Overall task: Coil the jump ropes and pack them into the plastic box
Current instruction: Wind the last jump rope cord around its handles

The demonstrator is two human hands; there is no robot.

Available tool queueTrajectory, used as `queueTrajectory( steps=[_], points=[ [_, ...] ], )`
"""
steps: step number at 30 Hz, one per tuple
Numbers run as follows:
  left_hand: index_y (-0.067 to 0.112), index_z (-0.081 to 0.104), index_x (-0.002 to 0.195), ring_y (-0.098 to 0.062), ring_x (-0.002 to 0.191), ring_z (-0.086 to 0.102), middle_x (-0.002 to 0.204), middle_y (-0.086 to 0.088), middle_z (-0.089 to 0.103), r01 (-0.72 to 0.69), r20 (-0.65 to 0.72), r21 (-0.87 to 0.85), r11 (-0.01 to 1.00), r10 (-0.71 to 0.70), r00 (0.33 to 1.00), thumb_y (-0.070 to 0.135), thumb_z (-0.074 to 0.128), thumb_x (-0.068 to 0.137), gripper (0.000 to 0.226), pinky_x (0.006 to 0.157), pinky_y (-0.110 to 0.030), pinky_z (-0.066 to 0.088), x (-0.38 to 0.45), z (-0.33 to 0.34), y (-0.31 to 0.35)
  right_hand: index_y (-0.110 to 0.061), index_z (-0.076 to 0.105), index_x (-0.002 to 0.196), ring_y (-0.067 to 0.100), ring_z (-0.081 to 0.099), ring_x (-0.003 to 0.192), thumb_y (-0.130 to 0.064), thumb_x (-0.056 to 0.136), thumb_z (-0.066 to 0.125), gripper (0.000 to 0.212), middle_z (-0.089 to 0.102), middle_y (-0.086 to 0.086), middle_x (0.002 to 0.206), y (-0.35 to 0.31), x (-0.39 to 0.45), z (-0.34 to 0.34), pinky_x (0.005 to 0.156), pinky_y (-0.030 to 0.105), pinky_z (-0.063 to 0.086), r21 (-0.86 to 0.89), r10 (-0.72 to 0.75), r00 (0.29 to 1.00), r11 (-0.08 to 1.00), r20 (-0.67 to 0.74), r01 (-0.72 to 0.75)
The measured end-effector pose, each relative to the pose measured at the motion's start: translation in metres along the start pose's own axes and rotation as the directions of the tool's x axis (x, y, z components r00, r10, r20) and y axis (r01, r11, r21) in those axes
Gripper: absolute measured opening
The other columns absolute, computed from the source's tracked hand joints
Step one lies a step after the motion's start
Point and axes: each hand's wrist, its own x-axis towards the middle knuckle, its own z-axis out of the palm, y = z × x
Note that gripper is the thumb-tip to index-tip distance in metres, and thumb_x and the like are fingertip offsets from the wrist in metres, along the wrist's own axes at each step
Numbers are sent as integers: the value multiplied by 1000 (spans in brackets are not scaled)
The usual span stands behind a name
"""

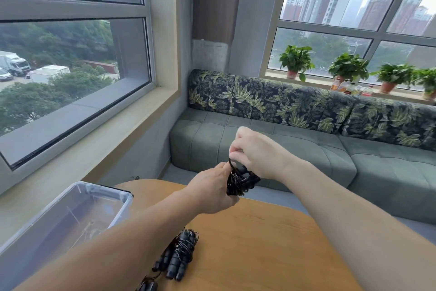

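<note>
A black jump rope bundle (240,181) hangs in the air above the far edge of the wooden table (259,243). My left hand (212,191) grips the bundle from the left. Above it, my right hand (254,151) pinches a loop of the rope's cord at the top of the bundle. A second coiled black jump rope (179,255) lies on the table near me, its handles side by side. Another black piece (147,286) shows at the bottom edge. The clear plastic box (118,194) stands open on the table's left side.
A green sofa (306,149) with leaf-patterned back cushions runs behind the table. Potted plants (349,66) and bottles stand on the right windowsill. A large window (70,66) and its sill lie to the left of the box.
</note>
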Motion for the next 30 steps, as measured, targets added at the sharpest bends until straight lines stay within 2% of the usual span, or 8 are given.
queueTrajectory(
  steps=[4,7,9,12,15,19,26,30],
  points=[
    [29,47,110,-12,68,63,90,9,64,201,23,-447,871,-214,977,44,81,70,55,59,-30,51,-6,6,7,-25,70,97,12,58,87,-43,91,60,21,53,-3,100,15,1,13,73,27,42,326,216,973,928,-81,-179],
    [31,48,115,-9,73,65,92,8,67,291,15,-628,722,-363,932,46,84,68,60,63,-26,51,-6,9,3,-27,65,107,16,55,96,-53,95,49,33,55,1,112,18,-16,29,82,31,39,598,599,767,708,-230,-374],
    [30,47,119,-8,85,64,97,10,64,317,-9,-690,650,-446,895,47,84,70,63,69,-25,51,-7,8,3,-21,61,109,24,59,96,-55,98,40,42,61,7,111,9,-29,45,84,36,46,757,727,687,443,11,-481],
    [30,44,123,-13,92,65,103,11,62,334,29,-755,564,-480,877,49,81,69,68,74,-32,56,-8,8,8,-10,66,103,24,65,89,-45,102,40,44,70,8,102,-10,-30,71,81,40,57,874,587,735,93,338,-477],
    [30,46,127,-19,102,64,117,5,61,336,85,-834,437,-501,861,49,66,66,66,92,-43,55,-8,8,9,-7,68,97,30,69,99,-31,101,42,36,73,13,105,-10,-20,84,88,44,57,893,574,771,144,275,-426],
    [31,54,105,-17,99,60,106,3,63,354,103,-888,293,-624,775,18,50,94,17,95,-41,51,-14,7,8,-12,69,100,29,71,96,-30,100,48,28,74,7,104,0,-10,96,93,44,54,902,545,800,171,249,-397],
    [20,47,134,-15,105,57,115,7,56,383,25,-879,283,-776,630,14,53,98,37,85,-26,46,-48,21,-20,-9,68,91,34,68,102,-26,102,48,28,72,9,105,-25,6,129,99,50,49,886,429,844,178,322,-429],
    [22,58,126,-13,101,61,116,3,63,327,-18,-917,228,-844,537,14,56,94,33,82,-25,52,-72,14,-39,-12,70,99,29,67,104,-34,102,50,31,72,6,107,-55,25,136,99,50,50,881,303,890,226,341,-415]
  ],
)
